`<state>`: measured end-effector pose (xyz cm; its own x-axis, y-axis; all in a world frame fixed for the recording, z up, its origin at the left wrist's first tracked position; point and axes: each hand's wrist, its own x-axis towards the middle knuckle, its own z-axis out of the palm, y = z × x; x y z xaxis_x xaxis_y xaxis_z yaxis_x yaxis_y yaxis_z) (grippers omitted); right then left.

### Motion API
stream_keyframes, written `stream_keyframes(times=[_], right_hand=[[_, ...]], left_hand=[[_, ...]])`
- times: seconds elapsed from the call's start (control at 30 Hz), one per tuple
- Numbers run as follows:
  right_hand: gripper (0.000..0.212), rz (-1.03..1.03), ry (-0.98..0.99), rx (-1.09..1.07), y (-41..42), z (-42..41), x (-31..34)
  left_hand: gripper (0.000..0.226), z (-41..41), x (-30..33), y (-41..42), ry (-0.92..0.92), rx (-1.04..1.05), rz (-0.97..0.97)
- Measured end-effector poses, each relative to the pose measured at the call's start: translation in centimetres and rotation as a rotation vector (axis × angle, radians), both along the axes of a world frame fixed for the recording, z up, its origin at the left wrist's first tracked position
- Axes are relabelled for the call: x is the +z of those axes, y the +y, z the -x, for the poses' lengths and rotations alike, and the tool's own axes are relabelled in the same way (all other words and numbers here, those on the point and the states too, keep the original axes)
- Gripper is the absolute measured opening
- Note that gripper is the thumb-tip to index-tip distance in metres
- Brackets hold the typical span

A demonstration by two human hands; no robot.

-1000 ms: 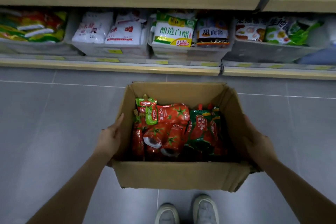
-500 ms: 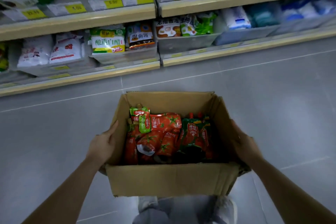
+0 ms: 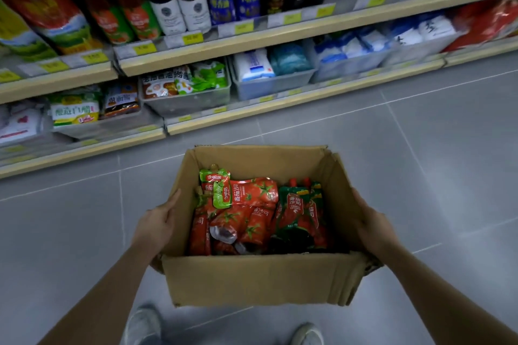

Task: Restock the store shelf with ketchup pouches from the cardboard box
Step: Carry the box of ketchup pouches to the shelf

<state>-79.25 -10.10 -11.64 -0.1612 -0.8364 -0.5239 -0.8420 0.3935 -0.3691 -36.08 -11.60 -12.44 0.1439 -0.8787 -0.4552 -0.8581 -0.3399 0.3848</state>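
An open cardboard box (image 3: 252, 280) hangs in front of me above the grey floor. Inside lie several red and green ketchup pouches (image 3: 252, 204), some flat, some standing at the right. My left hand (image 3: 155, 225) presses flat against the box's left wall. My right hand (image 3: 374, 225) grips the right wall. Both hands carry the box between them. At the far right of the bottom shelf sit red pouches (image 3: 487, 22), blurred.
The store shelf (image 3: 252, 39) runs diagonally across the top, with dark bottles (image 3: 193, 8) above and grey bins (image 3: 269, 84) of bagged goods on the lowest level. Grey floor tiles (image 3: 420, 148) stretch to the right. My two shoes (image 3: 143, 328) show below the box.
The view has swung right and up along the shelf, bringing the bottle shelf and the blue and red packs into sight. The box stays held between both hands.
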Motion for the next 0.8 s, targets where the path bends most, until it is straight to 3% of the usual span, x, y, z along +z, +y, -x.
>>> stream_keyframes(times=[0.3,0.8], right_hand=[[0.076,0.006,0.050,-0.011,-3.9,16.7,1.5],[0.073,-0.010,0.047,0.003,-16.0,35.3,0.0]], left_hand=[[0.049,16.7,0.2,-5.3,0.025,-0.063,0.012],[0.051,36.2,-2.5,-16.1,-0.021,-0.102,-0.025]])
